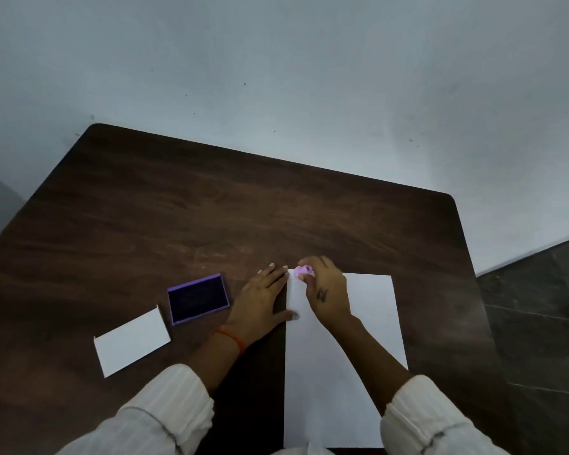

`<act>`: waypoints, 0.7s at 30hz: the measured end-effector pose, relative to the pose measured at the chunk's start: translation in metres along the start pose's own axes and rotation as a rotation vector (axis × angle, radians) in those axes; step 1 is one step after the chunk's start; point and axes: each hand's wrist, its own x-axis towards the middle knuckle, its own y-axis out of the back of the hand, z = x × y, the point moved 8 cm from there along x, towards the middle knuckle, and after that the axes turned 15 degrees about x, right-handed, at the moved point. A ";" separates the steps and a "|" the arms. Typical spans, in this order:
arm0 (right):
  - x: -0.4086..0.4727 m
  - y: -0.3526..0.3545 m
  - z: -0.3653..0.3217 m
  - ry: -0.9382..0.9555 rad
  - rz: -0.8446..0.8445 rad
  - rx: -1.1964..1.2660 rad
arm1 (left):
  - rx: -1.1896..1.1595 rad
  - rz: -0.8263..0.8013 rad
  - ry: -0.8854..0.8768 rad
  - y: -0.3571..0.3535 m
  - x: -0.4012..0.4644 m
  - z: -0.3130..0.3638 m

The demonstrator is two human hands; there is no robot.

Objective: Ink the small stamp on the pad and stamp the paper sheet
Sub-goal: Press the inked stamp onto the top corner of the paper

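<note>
Head cam: my right hand [326, 292] pinched the light, stiff little stamp [304, 271] by its top; left hand [260, 298] lay flat, pinning the flimsy paper sheet [358, 323].

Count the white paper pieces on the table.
2. The large paper sheet lies at the table's near right, under the right hand holding the pink stamp. A small white card lies near left, beside the ink pad. None seem hidden.

matt paper sheet [368, 310] (wood-grain table [211, 205])
</note>
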 end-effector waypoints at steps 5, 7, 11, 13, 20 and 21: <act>0.007 -0.014 0.005 -0.045 -0.110 -0.142 | -0.023 0.000 0.015 -0.001 0.001 -0.001; 0.008 -0.015 0.005 -0.064 -0.117 -0.166 | -0.028 -0.001 0.018 -0.002 0.000 -0.001; 0.010 -0.020 0.005 -0.078 -0.172 -0.252 | -0.046 -0.016 0.029 -0.002 0.000 -0.001; 0.011 -0.022 0.006 -0.091 -0.191 -0.267 | -0.054 -0.025 0.033 -0.002 0.001 -0.001; 0.011 -0.027 0.005 -0.101 -0.233 -0.343 | -0.088 -0.030 0.067 -0.003 0.000 -0.003; 0.011 -0.027 0.005 -0.105 -0.230 -0.345 | -0.084 -0.027 0.063 -0.003 0.000 -0.003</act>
